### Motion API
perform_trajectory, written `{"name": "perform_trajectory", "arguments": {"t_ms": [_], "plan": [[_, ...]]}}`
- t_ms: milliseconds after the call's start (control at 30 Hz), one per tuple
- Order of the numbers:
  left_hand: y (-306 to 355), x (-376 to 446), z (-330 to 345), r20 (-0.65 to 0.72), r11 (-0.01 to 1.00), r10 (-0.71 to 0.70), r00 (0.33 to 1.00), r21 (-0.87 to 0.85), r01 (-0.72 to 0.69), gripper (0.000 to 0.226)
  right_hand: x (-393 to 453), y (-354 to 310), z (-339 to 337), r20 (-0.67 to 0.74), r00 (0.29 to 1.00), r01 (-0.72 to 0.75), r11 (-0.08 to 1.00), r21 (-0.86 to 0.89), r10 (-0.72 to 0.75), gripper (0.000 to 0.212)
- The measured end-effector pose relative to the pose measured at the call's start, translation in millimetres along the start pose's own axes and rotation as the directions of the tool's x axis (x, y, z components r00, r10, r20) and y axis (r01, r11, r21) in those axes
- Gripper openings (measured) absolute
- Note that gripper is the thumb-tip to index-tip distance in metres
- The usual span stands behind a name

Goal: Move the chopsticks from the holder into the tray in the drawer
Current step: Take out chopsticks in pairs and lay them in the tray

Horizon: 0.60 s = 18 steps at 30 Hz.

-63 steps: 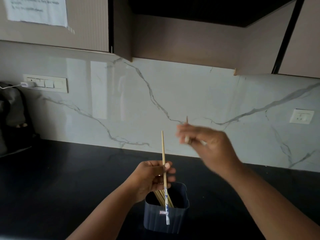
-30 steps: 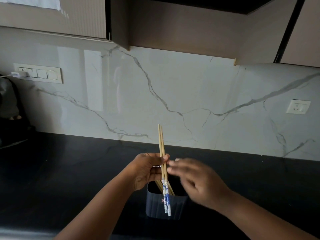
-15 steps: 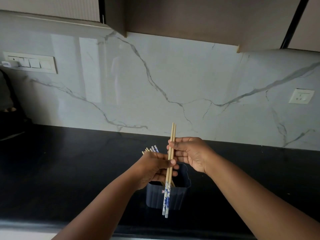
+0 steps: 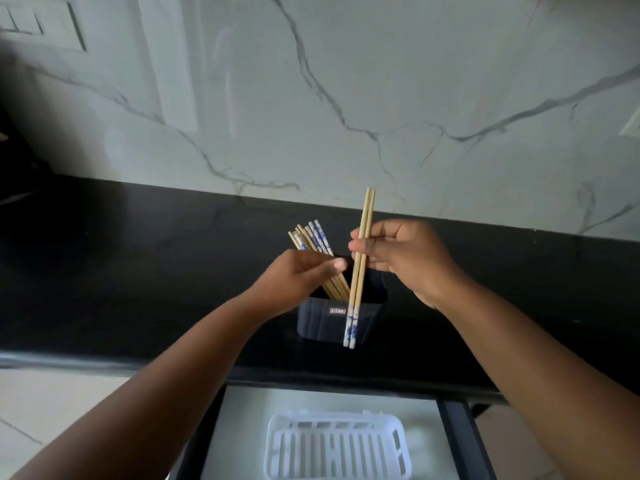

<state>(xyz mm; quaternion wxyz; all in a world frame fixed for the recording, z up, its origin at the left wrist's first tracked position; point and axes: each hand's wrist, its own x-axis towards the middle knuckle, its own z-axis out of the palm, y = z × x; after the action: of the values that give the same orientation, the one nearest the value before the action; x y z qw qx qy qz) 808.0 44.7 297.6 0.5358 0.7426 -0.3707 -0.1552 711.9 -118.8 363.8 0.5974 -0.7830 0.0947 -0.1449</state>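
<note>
A dark blue holder [image 4: 325, 322] stands on the black counter [image 4: 138, 271] near its front edge. Several wooden chopsticks [image 4: 313, 242] with blue-and-white ends lean out of it to the left. My left hand [image 4: 298, 275] is closed around this bundle at the holder's mouth. My right hand [image 4: 398, 258] holds a pair of chopsticks [image 4: 360, 271] nearly upright in front of the holder, patterned ends down. Below the counter edge, an open drawer [image 4: 453, 441] holds a white slotted tray [image 4: 337, 445] with nothing in it.
A white marble backsplash [image 4: 346, 98] rises behind the counter. A switch plate [image 4: 38, 26] sits at the upper left and a socket [image 4: 632, 124] at the right edge. Pale floor tiles [image 4: 52, 400] show to the left of the drawer.
The pair of chopsticks passed from my left hand to my right. My left hand went back to the bundle in the holder. The view tilted down, showing the open drawer and tray.
</note>
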Motion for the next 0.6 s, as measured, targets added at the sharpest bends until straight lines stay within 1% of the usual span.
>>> {"name": "perform_trajectory", "arguments": {"t_ms": [33,100,133,167,200,233,267,300,333,367,467,600], "plan": [[-14,-6,-6,-0.089,0.990,0.049,0.995,0.138,-0.036,0.046,-8,6,1,0.019,0.999,0.033,0.998,-0.045,-0.032,0.015],[-48,-15,-20,-0.214,0.944,0.106,0.971,0.327,-0.031,0.048,-26,26,7,0.120,0.992,0.058,0.989,-0.136,-0.041,0.019],[-65,-17,-26,-0.239,0.908,0.143,0.961,0.417,-0.032,0.045,-35,41,13,0.192,0.981,0.052,0.975,-0.218,-0.009,0.018],[-84,-18,-30,-0.237,0.861,0.171,0.956,0.508,-0.028,0.042,-44,56,19,0.273,0.961,0.045,0.943,-0.329,0.050,0.016],[-102,-18,-32,-0.210,0.807,0.165,0.964,0.591,-0.009,0.043,-53,74,26,0.347,0.930,0.052,0.894,-0.445,0.119,0.014],[-119,-19,-32,-0.172,0.744,0.100,0.980,0.666,0.041,0.047,-62,92,33,0.410,0.894,0.079,0.840,-0.537,0.179,0.014],[-135,-21,-31,-0.137,0.666,-0.027,0.990,0.736,0.120,0.056,-70,112,40,0.466,0.855,0.114,0.795,-0.596,0.227,0.014],[-150,-24,-29,-0.114,0.577,-0.170,0.979,0.794,0.193,0.068,-78,132,46,0.507,0.817,0.138,0.761,-0.634,0.275,0.015],[-163,-28,-27,-0.110,0.506,-0.277,0.955,0.828,0.242,0.079,-85,152,52,0.525,0.785,0.137,0.735,-0.664,0.328,0.017],[-173,-31,-25,-0.121,0.470,-0.329,0.937,0.840,0.273,0.087,-91,170,58,0.525,0.764,0.120,0.716,-0.688,0.376,0.019],[-184,-32,-25,-0.159,0.466,-0.306,0.939,0.835,0.293,0.097,-101,210,69,0.510,0.735,0.074,0.695,-0.715,0.447,0.020],[-184,-32,-25,-0.158,0.470,-0.298,0.941,0.834,0.289,0.095,-108,243,82,0.532,0.701,0.082,0.687,-0.722,0.475,0.014]]}}
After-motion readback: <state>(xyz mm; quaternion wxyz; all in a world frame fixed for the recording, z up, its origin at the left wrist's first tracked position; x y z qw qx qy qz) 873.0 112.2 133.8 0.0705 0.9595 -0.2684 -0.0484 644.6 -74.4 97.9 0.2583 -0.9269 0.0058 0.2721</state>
